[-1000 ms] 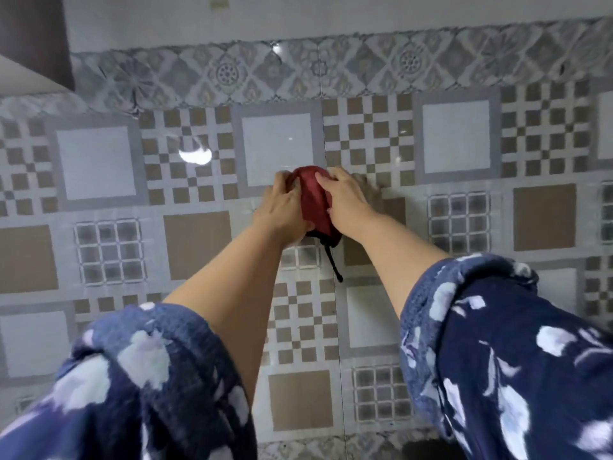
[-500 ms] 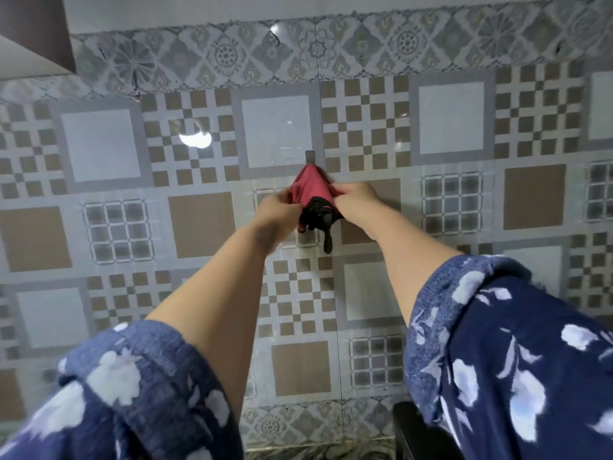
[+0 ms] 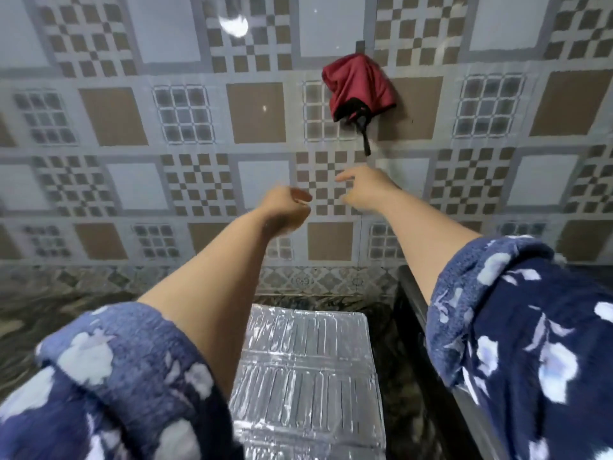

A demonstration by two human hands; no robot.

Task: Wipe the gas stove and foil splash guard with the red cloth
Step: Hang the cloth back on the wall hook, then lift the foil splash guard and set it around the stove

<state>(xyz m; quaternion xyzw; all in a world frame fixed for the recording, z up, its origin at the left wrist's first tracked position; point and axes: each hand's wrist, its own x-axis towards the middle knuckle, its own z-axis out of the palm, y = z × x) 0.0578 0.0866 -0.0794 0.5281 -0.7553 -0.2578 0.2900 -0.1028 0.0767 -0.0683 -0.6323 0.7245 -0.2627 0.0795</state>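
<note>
Fingers of both your hands hold nothing: your left hand (image 3: 288,207) is loosely curled with the thumb across the fingertips, and your right hand (image 3: 363,187) hangs relaxed with a finger or two stretched toward the left, though blur hides the finer detail. Above your right hand, well apart from it, the red cloth (image 3: 360,84) hangs bunched against the patterned tiled wall (image 3: 132,107) from a small grey hook (image 3: 360,46), its black trim and a black loop dangling beneath. Below your forearms the foil splash guard (image 3: 305,370) lies folded flat, silver and ribbed, on the dark marbled counter (image 3: 39,310). Just right of the foil you can see the dark edge of the gas stove (image 3: 414,303), partly covered by your blue floral sleeve (image 3: 517,327).
</note>
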